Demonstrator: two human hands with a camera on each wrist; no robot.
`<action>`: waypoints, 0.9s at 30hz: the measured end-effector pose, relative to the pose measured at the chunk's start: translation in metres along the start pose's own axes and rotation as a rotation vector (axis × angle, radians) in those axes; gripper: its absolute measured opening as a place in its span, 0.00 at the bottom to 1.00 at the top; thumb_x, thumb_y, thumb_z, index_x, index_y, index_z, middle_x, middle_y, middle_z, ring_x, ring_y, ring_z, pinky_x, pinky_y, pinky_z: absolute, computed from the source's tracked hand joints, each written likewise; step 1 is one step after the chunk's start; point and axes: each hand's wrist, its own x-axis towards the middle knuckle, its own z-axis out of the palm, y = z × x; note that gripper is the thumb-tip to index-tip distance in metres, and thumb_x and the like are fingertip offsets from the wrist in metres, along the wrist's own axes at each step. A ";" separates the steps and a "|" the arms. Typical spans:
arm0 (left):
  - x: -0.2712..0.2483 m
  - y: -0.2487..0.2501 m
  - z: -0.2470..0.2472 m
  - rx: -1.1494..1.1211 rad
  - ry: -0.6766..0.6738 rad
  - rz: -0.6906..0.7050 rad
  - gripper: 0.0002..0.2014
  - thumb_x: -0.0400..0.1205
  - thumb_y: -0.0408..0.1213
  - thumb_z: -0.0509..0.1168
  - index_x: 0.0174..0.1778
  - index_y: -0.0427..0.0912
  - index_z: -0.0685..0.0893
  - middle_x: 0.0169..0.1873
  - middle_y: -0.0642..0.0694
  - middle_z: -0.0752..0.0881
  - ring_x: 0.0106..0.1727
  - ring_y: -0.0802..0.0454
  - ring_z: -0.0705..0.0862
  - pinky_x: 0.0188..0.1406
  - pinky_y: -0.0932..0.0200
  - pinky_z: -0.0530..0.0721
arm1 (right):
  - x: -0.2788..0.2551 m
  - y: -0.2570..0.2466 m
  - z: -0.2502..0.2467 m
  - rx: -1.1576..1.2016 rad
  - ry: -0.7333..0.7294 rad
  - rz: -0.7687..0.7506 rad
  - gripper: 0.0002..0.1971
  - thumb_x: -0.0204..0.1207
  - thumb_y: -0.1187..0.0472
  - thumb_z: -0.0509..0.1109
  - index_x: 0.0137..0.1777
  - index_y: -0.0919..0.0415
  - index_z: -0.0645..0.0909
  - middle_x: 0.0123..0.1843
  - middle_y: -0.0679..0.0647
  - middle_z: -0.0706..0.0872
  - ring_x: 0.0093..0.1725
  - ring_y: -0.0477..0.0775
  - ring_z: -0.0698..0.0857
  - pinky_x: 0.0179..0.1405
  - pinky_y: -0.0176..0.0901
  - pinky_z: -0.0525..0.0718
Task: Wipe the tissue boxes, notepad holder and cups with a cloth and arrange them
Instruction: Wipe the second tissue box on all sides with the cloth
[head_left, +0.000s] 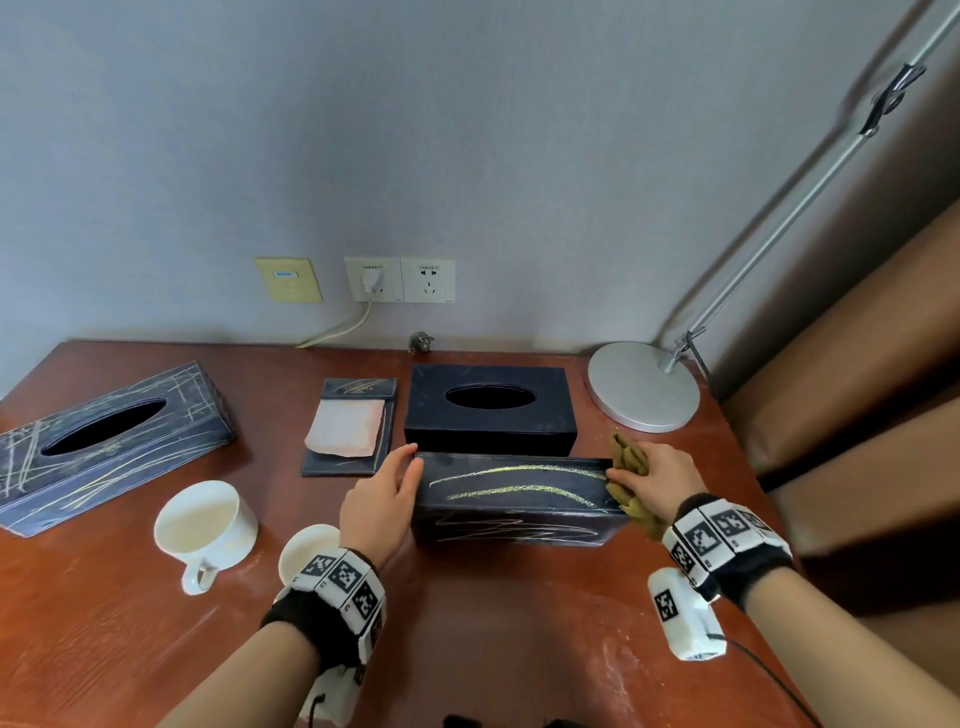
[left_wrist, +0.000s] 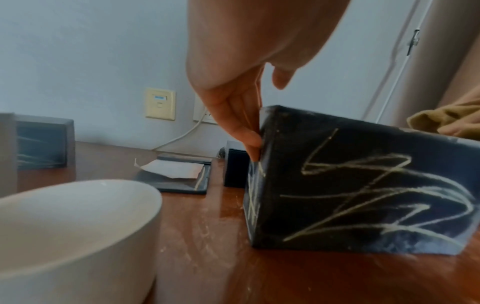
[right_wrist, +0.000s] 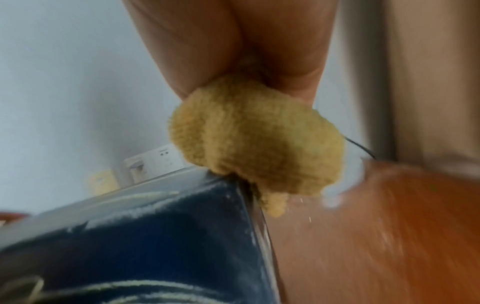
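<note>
While hands (head_left: 511, 491) flank it, tissue box (head_left: 514, 501) meets cloth (head_left: 631, 486).

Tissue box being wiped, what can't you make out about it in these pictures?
- Head view: the tissue box shows no opening; its far faces are hidden.
- Right wrist view: the cloth covers the right hand's fingers and the contact spot; motion blur.
- Left wrist view: the box's right end is cut off.

Hotel-room desk (head_left: 519, 623): lamp (head_left: 644, 387), wall sockets (head_left: 400, 279).

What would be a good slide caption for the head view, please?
Left hand steadies a chalk-marked tissue box while the right hand presses a yellow cloth against its end.
</note>
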 end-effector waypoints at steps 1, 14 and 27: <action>0.002 0.000 -0.001 0.003 -0.003 0.001 0.17 0.87 0.50 0.52 0.70 0.58 0.75 0.55 0.44 0.88 0.61 0.38 0.82 0.57 0.50 0.77 | 0.002 -0.005 -0.001 -0.066 -0.006 -0.023 0.12 0.74 0.55 0.70 0.56 0.58 0.82 0.56 0.57 0.88 0.56 0.61 0.85 0.56 0.45 0.81; 0.020 0.000 -0.028 -0.002 0.012 -0.100 0.14 0.83 0.39 0.57 0.63 0.55 0.79 0.50 0.46 0.89 0.55 0.45 0.85 0.57 0.49 0.81 | -0.011 -0.151 0.053 -0.348 -0.298 -0.723 0.31 0.83 0.56 0.60 0.82 0.61 0.52 0.83 0.57 0.55 0.82 0.55 0.53 0.79 0.43 0.52; 0.004 0.049 -0.019 -0.001 0.065 0.412 0.15 0.86 0.37 0.58 0.67 0.50 0.81 0.67 0.52 0.81 0.70 0.56 0.76 0.70 0.61 0.70 | 0.000 -0.072 0.019 -0.083 -0.283 -0.534 0.44 0.74 0.41 0.66 0.83 0.54 0.46 0.84 0.47 0.36 0.83 0.45 0.41 0.81 0.40 0.46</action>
